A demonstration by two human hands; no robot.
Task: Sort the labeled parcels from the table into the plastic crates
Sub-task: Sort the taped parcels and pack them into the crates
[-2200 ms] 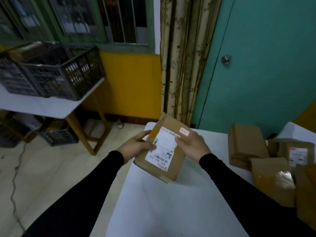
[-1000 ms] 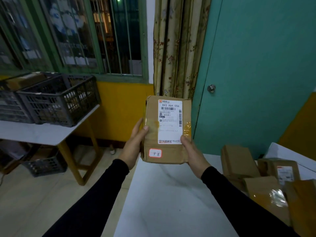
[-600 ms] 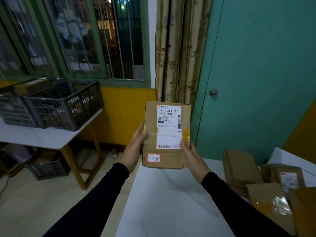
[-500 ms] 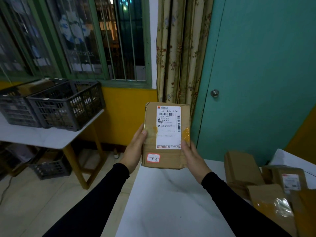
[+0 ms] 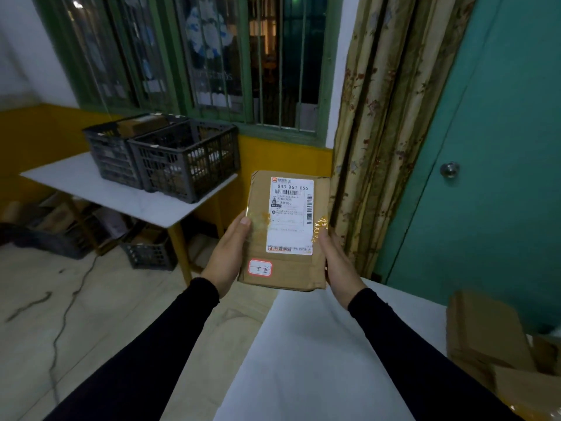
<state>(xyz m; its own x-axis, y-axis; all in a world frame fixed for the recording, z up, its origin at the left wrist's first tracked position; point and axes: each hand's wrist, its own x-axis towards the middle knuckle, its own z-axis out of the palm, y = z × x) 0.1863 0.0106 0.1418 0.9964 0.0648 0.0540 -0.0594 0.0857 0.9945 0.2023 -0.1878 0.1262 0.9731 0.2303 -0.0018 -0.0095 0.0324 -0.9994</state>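
While both hands are holding it up in the air above the near edge of the white table [image 5: 309, 360], the parcel [image 5: 258, 238] is facing the camera upright, its long side running vertically. It is a flat brown cardboard packet, wrapped with strips of clear glossy tape that are catching the light near the middle of its left and right edges. A white shipping label [image 5: 290, 215] is covering most of its upper right face, showing the figures 843 X64 056 at the top, a barcode below them, another barcode down the label's right side, and small print too fine to read. Under the label, at the lower left of the face, a small white sticker with a red border [image 5: 260, 268] is carrying handwritten marks that cannot be made out. The left hand [image 5: 226, 259] is gripping the parcel's left edge, thumb pressing on the front. The right hand [image 5: 337, 264] is gripping the right edge in the same way. Two dark plastic crates [image 5: 185, 159] are standing side by side on another white table [image 5: 100, 189] to the left, under the barred window, and more brown parcels [image 5: 485, 329] are lying at the right end of the near table.
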